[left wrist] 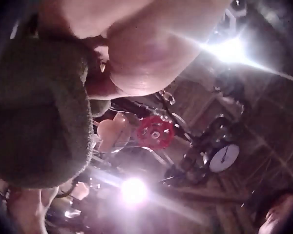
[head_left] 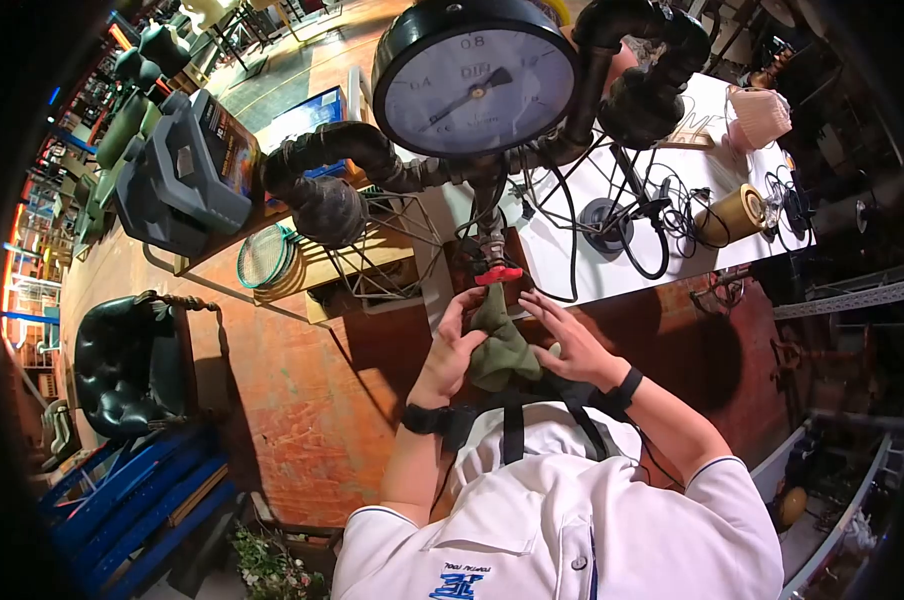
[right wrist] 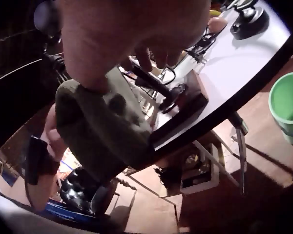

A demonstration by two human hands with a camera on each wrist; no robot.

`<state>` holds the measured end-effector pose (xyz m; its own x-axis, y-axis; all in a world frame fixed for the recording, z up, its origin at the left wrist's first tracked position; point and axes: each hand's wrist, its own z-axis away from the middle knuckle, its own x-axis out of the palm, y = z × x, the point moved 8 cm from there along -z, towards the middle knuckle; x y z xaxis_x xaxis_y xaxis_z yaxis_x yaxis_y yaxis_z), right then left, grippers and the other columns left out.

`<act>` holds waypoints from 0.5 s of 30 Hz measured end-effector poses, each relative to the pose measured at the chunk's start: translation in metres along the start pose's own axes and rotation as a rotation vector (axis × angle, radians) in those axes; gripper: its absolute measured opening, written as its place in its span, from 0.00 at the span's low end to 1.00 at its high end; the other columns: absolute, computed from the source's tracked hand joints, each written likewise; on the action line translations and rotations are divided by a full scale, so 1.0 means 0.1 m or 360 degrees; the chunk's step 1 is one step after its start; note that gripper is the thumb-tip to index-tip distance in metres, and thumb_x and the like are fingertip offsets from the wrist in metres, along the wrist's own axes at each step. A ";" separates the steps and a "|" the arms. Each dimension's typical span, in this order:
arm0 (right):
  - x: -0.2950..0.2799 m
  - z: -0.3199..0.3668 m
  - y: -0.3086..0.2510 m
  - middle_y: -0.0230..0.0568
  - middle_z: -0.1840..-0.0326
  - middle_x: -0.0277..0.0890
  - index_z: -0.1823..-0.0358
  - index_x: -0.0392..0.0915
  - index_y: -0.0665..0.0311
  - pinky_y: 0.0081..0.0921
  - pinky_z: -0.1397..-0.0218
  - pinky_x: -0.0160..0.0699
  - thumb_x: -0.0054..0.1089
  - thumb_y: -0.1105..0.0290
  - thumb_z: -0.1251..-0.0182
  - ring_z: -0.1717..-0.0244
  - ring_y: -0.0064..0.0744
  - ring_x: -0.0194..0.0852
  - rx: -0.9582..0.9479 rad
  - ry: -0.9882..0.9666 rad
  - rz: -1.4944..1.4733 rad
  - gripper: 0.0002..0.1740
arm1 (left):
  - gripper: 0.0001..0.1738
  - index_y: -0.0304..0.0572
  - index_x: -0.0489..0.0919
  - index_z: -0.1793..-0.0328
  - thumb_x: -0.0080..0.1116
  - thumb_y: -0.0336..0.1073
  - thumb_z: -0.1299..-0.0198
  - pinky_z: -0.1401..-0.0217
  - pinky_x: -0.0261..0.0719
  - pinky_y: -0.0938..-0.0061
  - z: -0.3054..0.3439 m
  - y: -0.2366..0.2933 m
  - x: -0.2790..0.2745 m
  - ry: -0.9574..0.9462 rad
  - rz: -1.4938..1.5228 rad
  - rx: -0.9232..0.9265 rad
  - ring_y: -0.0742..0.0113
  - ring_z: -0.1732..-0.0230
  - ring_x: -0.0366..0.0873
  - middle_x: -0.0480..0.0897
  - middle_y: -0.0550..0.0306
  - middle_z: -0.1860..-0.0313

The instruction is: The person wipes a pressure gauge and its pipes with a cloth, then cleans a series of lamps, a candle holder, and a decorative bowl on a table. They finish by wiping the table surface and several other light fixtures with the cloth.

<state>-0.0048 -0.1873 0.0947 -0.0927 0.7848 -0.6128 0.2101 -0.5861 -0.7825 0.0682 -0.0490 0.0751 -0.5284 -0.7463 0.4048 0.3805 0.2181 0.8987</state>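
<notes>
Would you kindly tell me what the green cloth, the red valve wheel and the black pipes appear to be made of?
The green cloth: likely terry or fleece fabric, matte; its surface looks fuzzy and it folds softly. The red valve wheel: probably painted cast metal, with spoke holes and slight sheen. The black pipes: seemingly iron or steel, dull, with bulky elbow fittings.

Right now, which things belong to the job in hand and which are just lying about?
Job in hand:
green cloth, between left hand and right hand
red valve wheel close by
gauge, pipes

Lying about:
cables
green bucket
black chair
</notes>
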 end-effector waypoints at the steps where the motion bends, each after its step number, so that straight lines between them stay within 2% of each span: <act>1: 0.00 0.02 -0.08 0.52 0.26 0.53 0.26 0.53 0.64 0.41 0.24 0.50 0.61 0.64 0.43 0.24 0.53 0.47 -0.0050 -0.0011 -0.0088 0.43 | 0.32 0.38 0.66 0.33 0.47 0.16 0.48 0.34 0.68 0.73 0.03 0.05 0.03 0.0005 0.0003 -0.0004 0.65 0.36 0.69 0.70 0.54 0.37; 3: -0.03 -0.01 -0.28 0.53 0.24 0.49 0.26 0.53 0.61 0.45 0.25 0.50 0.61 0.62 0.42 0.24 0.56 0.46 -0.0140 -0.0016 -0.0218 0.43 | 0.32 0.37 0.63 0.32 0.44 0.16 0.47 0.33 0.68 0.72 0.06 0.06 0.14 -0.0131 0.0328 -0.0135 0.66 0.36 0.68 0.69 0.54 0.37; 4: -0.02 -0.02 -0.32 0.54 0.24 0.47 0.26 0.53 0.60 0.46 0.25 0.50 0.61 0.62 0.42 0.25 0.58 0.46 -0.0131 -0.0029 -0.0305 0.43 | 0.32 0.37 0.63 0.32 0.44 0.16 0.47 0.33 0.68 0.72 0.06 0.02 0.14 -0.0127 0.0327 -0.0135 0.66 0.36 0.68 0.69 0.54 0.37; 6: 0.02 -0.08 -0.30 0.56 0.24 0.46 0.26 0.54 0.59 0.47 0.26 0.51 0.64 0.60 0.43 0.25 0.60 0.46 -0.0165 0.0007 -0.0275 0.44 | 0.34 0.39 0.62 0.30 0.44 0.15 0.46 0.32 0.68 0.69 0.04 -0.17 0.16 -0.0108 0.0640 -0.0236 0.64 0.34 0.67 0.69 0.54 0.35; 7: 0.03 -0.10 -0.29 0.58 0.24 0.46 0.26 0.54 0.58 0.48 0.26 0.52 0.66 0.57 0.45 0.26 0.61 0.46 -0.0196 0.0045 -0.0239 0.46 | 0.31 0.41 0.61 0.30 0.46 0.18 0.42 0.32 0.69 0.66 0.03 -0.21 0.18 -0.0117 0.0712 -0.0214 0.63 0.34 0.67 0.68 0.55 0.35; 8: 0.05 -0.12 -0.28 0.58 0.24 0.46 0.26 0.54 0.58 0.48 0.26 0.52 0.66 0.57 0.45 0.26 0.61 0.46 -0.0196 0.0050 -0.0237 0.46 | 0.31 0.41 0.61 0.30 0.46 0.18 0.42 0.32 0.69 0.66 0.02 -0.26 0.19 -0.0121 0.0710 -0.0214 0.63 0.34 0.67 0.68 0.55 0.35; 10: 0.13 -0.16 -0.22 0.61 0.27 0.49 0.27 0.55 0.58 0.49 0.27 0.51 0.70 0.51 0.50 0.26 0.63 0.46 -0.0093 0.0045 0.0134 0.50 | 0.31 0.43 0.59 0.29 0.52 0.24 0.38 0.33 0.70 0.64 0.02 -0.31 0.24 -0.0074 0.0904 -0.0293 0.62 0.34 0.67 0.68 0.54 0.35; 11: 0.18 -0.15 -0.18 0.57 0.28 0.52 0.27 0.55 0.59 0.50 0.26 0.50 0.73 0.48 0.55 0.27 0.60 0.48 -0.0128 0.0085 0.0236 0.55 | 0.35 0.44 0.57 0.28 0.58 0.28 0.39 0.33 0.70 0.64 0.02 -0.39 0.22 -0.0049 0.0835 -0.0281 0.62 0.34 0.67 0.68 0.55 0.36; 12: 0.20 -0.16 -0.19 0.57 0.28 0.52 0.27 0.55 0.59 0.50 0.26 0.50 0.73 0.48 0.55 0.27 0.60 0.48 -0.0130 0.0086 0.0234 0.55 | 0.35 0.44 0.57 0.28 0.58 0.28 0.39 0.33 0.70 0.64 0.02 -0.45 0.22 -0.0048 0.0833 -0.0280 0.62 0.34 0.67 0.68 0.55 0.36; 14: 0.22 -0.18 -0.23 0.53 0.28 0.53 0.27 0.53 0.60 0.50 0.26 0.50 0.75 0.49 0.56 0.28 0.59 0.50 -0.0145 0.0125 0.0204 0.56 | 0.39 0.44 0.56 0.27 0.62 0.25 0.42 0.33 0.69 0.65 0.04 -0.58 0.19 -0.0030 0.0314 -0.0341 0.64 0.34 0.67 0.68 0.56 0.36; 15: 0.23 -0.18 -0.22 0.50 0.28 0.53 0.26 0.50 0.61 0.50 0.26 0.51 0.77 0.49 0.60 0.27 0.56 0.50 -0.0133 0.0133 0.0185 0.61 | 0.41 0.45 0.56 0.28 0.64 0.22 0.45 0.34 0.70 0.66 0.04 -0.59 0.20 -0.0038 0.0348 -0.0330 0.64 0.35 0.68 0.68 0.57 0.36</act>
<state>0.0062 -0.1522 0.0999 0.0173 0.7289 -0.6844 0.2953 -0.6577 -0.6930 0.0325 -0.0745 0.0312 -0.4335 -0.6803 0.5909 0.6326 0.2372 0.7372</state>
